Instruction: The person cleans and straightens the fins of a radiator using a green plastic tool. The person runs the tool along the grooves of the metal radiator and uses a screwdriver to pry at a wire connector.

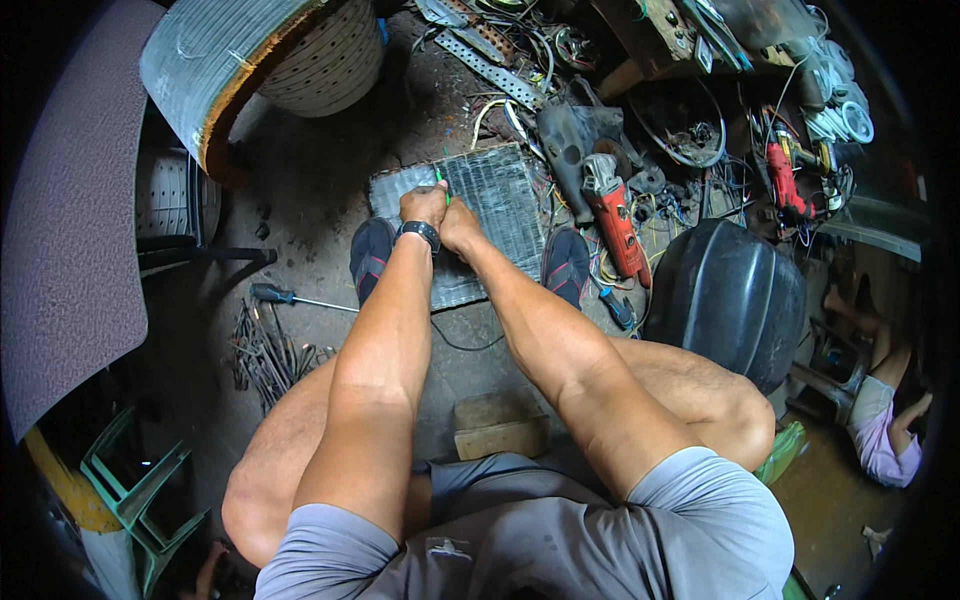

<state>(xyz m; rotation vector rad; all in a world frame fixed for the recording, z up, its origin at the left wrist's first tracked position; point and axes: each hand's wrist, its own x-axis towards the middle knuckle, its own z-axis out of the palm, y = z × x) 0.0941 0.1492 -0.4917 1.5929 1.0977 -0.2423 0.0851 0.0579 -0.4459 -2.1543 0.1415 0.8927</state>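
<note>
Both of my arms reach forward, and my hands meet over a flat grey ribbed panel [500,220] on the floor between my shoes. My left hand [424,205], with a dark band on its wrist, is closed. Pressed against it, my right hand [461,226] is closed too. A thin bright green piece [439,175] sticks out above the fingers and shows again between the hands. It looks like a wire or slim tool, but its kind is unclear. The fingers hide most of it, and how the grip is shared cannot be seen.
Right of the panel lie a red angle grinder [615,215], a blue-handled tool [617,308] and a black ribbed casing [730,300]. A screwdriver [275,293] and thin metal rods [270,350] lie left. A wooden block [500,425] sits nearer me. Another person [885,430] is far right.
</note>
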